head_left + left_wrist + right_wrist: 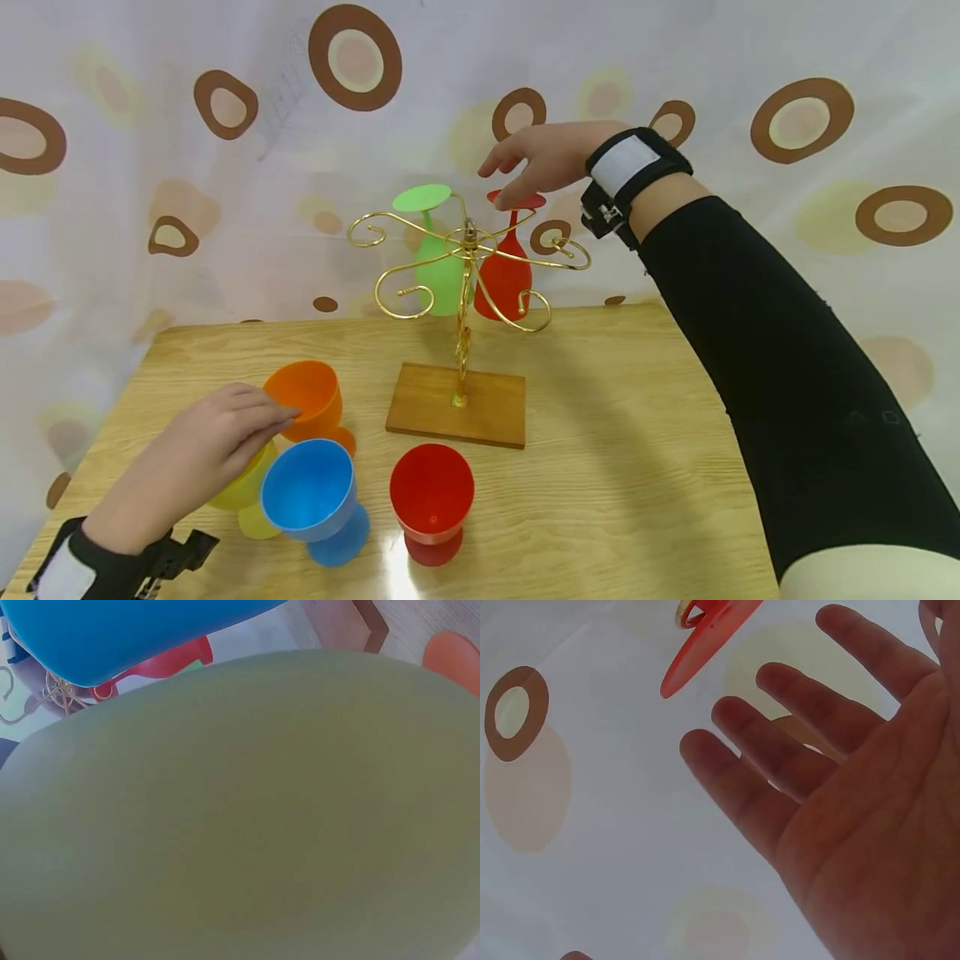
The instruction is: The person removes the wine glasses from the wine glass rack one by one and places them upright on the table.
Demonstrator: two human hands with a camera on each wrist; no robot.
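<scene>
A gold wire stand (470,242) with curled arms rises from a wooden base. Upside down at its back hang a green goblet (442,271) and a red goblet (504,279). Just above the hanging red goblet's foot is my right hand (558,154); in the right wrist view its fingers (780,750) are extended and apart, holding nothing. My left hand (225,433) reaches over a yellow goblet (243,487), its fingertips overlapping the mouth of an orange goblet (307,392). The yellow goblet (247,802) fills most of the left wrist view, and the left fingers are hidden there.
On the table (615,467), a blue goblet (311,492) and a second red goblet (432,492) stand upright in front of the stand's wooden base (420,404). The blue goblet is close to the yellow and orange ones. A patterned cloth (705,50) hangs behind the table.
</scene>
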